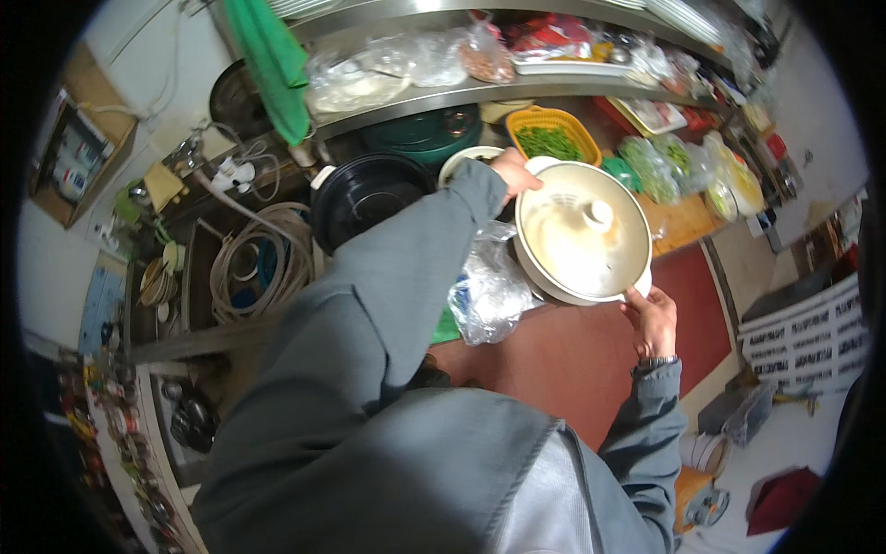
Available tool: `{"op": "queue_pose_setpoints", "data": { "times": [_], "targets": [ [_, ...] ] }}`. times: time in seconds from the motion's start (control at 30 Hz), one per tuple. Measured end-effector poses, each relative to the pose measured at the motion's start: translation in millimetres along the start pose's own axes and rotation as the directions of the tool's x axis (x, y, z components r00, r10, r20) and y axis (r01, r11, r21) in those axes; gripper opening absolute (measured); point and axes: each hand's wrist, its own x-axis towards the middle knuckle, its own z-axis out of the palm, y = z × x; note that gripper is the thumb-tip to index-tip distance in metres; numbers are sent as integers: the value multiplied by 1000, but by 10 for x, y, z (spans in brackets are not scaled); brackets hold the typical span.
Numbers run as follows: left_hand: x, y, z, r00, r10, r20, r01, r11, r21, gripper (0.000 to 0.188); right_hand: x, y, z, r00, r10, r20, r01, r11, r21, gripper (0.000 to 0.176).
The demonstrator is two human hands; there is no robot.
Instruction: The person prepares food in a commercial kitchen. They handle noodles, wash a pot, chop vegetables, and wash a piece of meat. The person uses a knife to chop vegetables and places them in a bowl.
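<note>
A cream-coloured round pot point(529, 266) with two side handles is held up in both hands, over the front edge of the worktop. Its glass-like lid point(567, 239) has a cream knob and looks cloudy, so the inside is unclear. My left hand point(513, 174) grips the far handle. At the near right handle, my right hand point(652, 320) closes its fingers on the rim side. Just left of the pot lies a crumpled clear plastic bag point(490, 294). An open black pot point(370, 197) stands behind my left forearm.
A yellow basket point(588, 131) holds chopped greens point(550, 143), with bagged vegetables point(651, 166) beside it on a wooden board point(682, 218). A coiled hose point(228, 270) fills a sink at left. A steel shelf point(429, 99) crosses above. Red flooring point(554, 353) lies below.
</note>
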Motion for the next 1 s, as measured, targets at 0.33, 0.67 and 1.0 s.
{"op": "queue_pose_setpoints", "data": {
  "times": [0.33,0.67,1.0],
  "targets": [
    [-85,444,-754,978,148,-147,-154,988,-29,20,191,-755,397,975,-183,128,201,969,-144,17],
    [-1119,993,-2180,932,146,-332,-135,989,55,24,-24,-1375,1790,890,-142,434,147,989,23,27],
    [-1908,85,-3192,883,-31,-468,45,999,19,19,-114,-746,2882,833,110,543,-109,994,-34,25]
  ]
}}
